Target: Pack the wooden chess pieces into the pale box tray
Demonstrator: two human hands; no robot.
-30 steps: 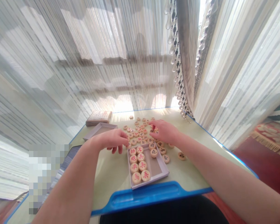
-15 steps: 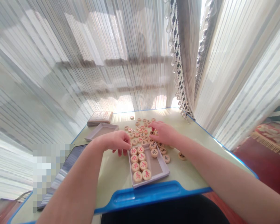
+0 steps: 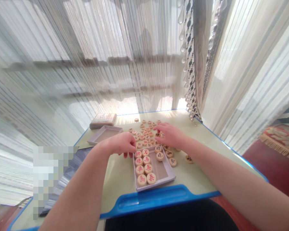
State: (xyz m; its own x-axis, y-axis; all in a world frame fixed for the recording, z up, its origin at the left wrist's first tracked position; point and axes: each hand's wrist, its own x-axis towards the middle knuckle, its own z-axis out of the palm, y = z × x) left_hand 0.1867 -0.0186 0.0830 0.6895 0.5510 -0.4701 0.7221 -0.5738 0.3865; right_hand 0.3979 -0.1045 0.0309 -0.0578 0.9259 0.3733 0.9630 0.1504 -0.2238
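Observation:
A shallow open box (image 3: 173,177) holds Chinese chess pieces. Red-lettered ones (image 3: 148,168) fill two columns on its left side, and two dark-lettered ones (image 3: 160,156) lie at its far right. My left hand (image 3: 125,143) is closed by the box's far left corner, fingers curled down; whatever may be in them is hidden. Over the loose pieces beyond the box is my right hand (image 3: 170,134), thumb and forefinger apart around a dark-lettered chess piece (image 3: 157,135). Whether they touch it I cannot tell. Loose chess pieces (image 3: 141,137) spread across the table's middle.
The pale folding table (image 3: 120,189) has a blue rim with a groove (image 3: 154,197) at the front. A box lid (image 3: 100,136) and a thick book-like block (image 3: 103,119) lie at the back left. A dark flat device (image 3: 69,175) sits left, and string curtains (image 3: 110,73) hang behind.
The view has shifted slightly. My left hand stays curled at the box corner, and my right hand hovers over the same pieces. Pieces in the box look unchanged.

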